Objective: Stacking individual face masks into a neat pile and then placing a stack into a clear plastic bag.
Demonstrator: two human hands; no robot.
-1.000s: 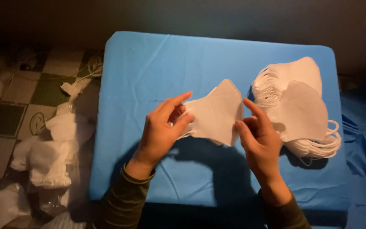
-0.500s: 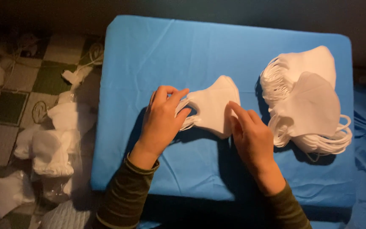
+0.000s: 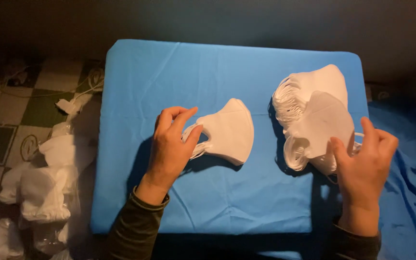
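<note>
A small stack of folded white masks lies near the middle of the blue pad, and we pinch its ear loops with our left hand, thumb and forefinger narrowed around them, the wrist angled in from the pad's near edge. Toward the pad's right side, our right hand curls its fingers against the lower edge of the top mask on a larger pile of white masks; whether it grips, we cannot tell. Beyond the pad's left edge, white bundles crowd a checkered floor.
</note>
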